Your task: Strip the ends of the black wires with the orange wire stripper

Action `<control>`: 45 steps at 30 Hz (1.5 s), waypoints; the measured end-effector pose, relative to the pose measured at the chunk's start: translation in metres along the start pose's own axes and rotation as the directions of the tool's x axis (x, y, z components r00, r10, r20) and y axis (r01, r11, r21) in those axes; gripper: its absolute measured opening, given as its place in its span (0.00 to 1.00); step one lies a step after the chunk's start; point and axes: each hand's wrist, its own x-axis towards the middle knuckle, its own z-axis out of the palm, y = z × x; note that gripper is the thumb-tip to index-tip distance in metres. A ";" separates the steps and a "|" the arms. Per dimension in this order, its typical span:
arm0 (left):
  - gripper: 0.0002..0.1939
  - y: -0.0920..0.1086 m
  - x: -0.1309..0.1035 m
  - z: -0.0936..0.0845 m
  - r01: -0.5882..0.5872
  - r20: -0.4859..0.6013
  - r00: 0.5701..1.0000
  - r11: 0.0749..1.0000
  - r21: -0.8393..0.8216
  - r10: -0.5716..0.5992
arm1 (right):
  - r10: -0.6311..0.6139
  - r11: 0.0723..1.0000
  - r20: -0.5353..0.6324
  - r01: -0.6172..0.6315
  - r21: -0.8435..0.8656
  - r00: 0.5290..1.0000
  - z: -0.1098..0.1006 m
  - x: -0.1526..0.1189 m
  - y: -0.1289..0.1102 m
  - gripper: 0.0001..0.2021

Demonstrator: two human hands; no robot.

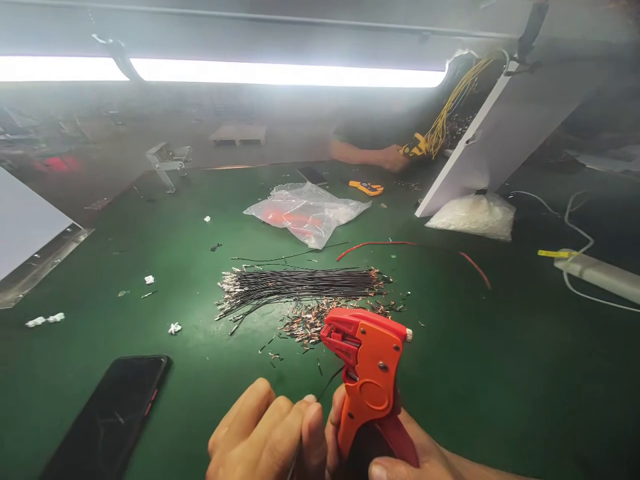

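Observation:
My left hand (pixel 267 433) is closed in a pinch on a thin black wire (pixel 327 383), at the bottom centre. The wire's upper end reaches the side of an orange and red wire stripper (pixel 373 373). Wrapped round the stripper's handles is my right hand (pixel 415 447), just right of the left one. The tool stands upright with its red jaws pointing left. Beyond it lies a bundle of black wires (pixel 310 283) with bare copper ends at the right. Short cut scraps (pixel 307 323) are heaped between bundle and tool.
A black phone (pixel 107 420) lies at lower left. Farther back are a plastic bag (pixel 305 213), a yellow tool (pixel 366 188) and a red wire (pixel 375 244). Another person's hand (pixel 393 159) holds a yellow tool. A bag of white pieces (pixel 475 217) rests by the slanted panel (pixel 505 127).

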 end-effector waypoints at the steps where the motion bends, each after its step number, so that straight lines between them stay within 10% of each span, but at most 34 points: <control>1: 0.10 0.000 0.000 0.000 -0.007 0.016 1.000 1.000 0.009 0.007 | -0.003 1.000 0.001 0.003 -0.002 1.000 0.000 0.000 0.001 0.19; 45: 0.15 0.000 -0.017 0.005 -0.143 0.110 0.984 0.989 0.028 0.139 | 0.042 0.999 -0.072 -0.042 -0.007 0.997 -0.004 -0.005 0.020 0.19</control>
